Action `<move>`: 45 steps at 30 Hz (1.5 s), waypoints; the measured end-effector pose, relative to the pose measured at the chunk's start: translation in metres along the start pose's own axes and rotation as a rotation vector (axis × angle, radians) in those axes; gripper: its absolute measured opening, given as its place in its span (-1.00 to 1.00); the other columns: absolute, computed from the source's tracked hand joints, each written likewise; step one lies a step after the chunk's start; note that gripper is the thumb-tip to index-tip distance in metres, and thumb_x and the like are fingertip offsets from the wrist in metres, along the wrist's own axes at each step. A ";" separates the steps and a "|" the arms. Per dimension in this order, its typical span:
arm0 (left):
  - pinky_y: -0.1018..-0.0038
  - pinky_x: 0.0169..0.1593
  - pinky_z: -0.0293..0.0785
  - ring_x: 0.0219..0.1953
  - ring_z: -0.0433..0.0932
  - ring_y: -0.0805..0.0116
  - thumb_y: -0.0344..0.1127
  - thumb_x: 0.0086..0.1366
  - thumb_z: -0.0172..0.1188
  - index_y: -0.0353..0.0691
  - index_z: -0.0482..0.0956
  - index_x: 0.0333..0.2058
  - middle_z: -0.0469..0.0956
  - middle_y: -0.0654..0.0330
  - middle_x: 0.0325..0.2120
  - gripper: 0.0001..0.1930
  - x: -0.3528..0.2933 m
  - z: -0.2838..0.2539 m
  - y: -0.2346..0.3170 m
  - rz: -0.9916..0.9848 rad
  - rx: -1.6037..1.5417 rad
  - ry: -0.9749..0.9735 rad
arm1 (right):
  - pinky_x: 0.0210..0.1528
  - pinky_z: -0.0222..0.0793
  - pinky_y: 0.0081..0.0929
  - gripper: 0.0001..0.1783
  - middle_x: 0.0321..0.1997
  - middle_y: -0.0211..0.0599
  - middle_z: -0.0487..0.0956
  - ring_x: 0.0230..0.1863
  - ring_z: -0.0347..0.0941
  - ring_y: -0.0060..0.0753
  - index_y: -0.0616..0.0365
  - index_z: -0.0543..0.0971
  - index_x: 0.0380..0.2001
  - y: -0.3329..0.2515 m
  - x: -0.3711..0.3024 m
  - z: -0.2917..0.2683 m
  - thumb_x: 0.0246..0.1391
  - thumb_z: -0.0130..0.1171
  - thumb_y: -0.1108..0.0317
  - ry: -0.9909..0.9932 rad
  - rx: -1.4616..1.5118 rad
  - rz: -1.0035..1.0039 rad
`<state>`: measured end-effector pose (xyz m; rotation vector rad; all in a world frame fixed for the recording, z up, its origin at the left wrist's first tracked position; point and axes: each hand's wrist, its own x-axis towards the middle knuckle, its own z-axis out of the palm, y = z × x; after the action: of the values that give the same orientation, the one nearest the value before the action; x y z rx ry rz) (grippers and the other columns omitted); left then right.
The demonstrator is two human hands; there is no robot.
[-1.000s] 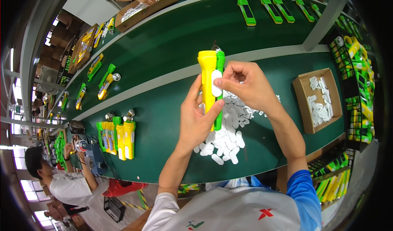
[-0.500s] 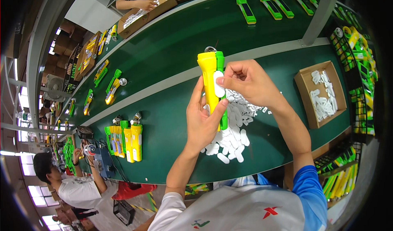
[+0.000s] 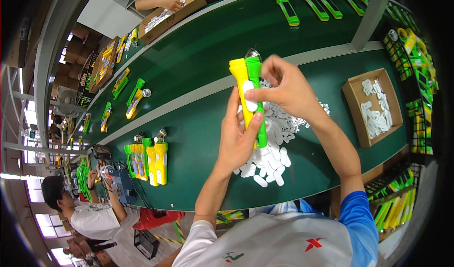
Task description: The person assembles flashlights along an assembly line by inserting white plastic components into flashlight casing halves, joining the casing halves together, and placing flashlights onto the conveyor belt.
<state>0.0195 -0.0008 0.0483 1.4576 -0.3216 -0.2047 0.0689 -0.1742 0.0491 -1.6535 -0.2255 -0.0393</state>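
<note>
A flashlight body with a yellow half [image 3: 238, 71] and a green half [image 3: 254, 73] side by side stands nearly upright in my left hand [image 3: 235, 141], whose fingers and thumb wrap its lower part. A silver round reflector [image 3: 252, 55] shows at its top. On the front lies a white oval piece [image 3: 249, 101]. My right hand [image 3: 291, 89] presses its thumb against that piece; its other fingers are curled and partly blurred. Beneath both hands a heap of white oval pieces [image 3: 272, 160] spreads over the green table [image 3: 189, 182].
A cardboard box [image 3: 364, 120] of white pieces stands at right, beside a black rack of green and yellow parts [image 3: 416, 92]. Several flashlight bodies [image 3: 156, 163] stand to the left. Beyond the metal rail [image 3: 203, 92] lie more flashlights [image 3: 287, 9]. Co-workers sit at left [image 3: 94, 217] and across the table.
The flashlight body has turned a little, showing more of its green half and the reflector. My right thumb has shifted slightly left with the white piece, and its fingers have lifted.
</note>
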 end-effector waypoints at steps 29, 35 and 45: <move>0.41 0.17 0.39 0.16 0.42 0.35 -0.30 0.43 0.11 -0.43 0.10 0.34 0.38 0.00 0.19 -0.38 0.004 -0.008 -0.001 -0.082 -0.107 0.032 | -0.09 0.50 -0.51 -0.59 -0.21 -0.35 0.55 -0.21 0.53 -0.58 0.20 0.44 -0.20 -0.009 0.007 -0.007 -0.05 0.47 0.40 -0.112 0.209 -0.029; 0.42 0.11 0.39 0.06 0.47 0.37 -0.28 0.42 0.12 -0.31 0.10 0.34 0.45 -0.02 0.09 -0.38 0.003 -0.006 -0.005 -0.071 0.030 0.029 | -0.11 0.49 -0.57 -0.64 -0.23 -0.35 0.55 -0.21 0.52 -0.60 0.22 0.46 -0.22 -0.010 0.002 0.008 0.02 0.43 0.38 0.003 0.225 -0.065; 0.46 -0.17 0.51 -0.18 0.48 0.44 -0.25 0.49 -0.02 -0.23 -0.05 0.37 0.41 0.12 -0.06 -0.40 0.002 -0.011 -0.007 -0.078 0.195 -0.046 | -0.10 0.48 -0.55 -0.72 -0.24 -0.33 0.55 -0.18 0.52 -0.59 0.25 0.49 -0.15 -0.010 0.006 0.002 0.13 0.32 0.41 -0.095 0.093 -0.044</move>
<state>0.0253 0.0086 0.0407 1.6613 -0.3300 -0.2762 0.0733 -0.1702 0.0597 -1.5597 -0.3316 0.0165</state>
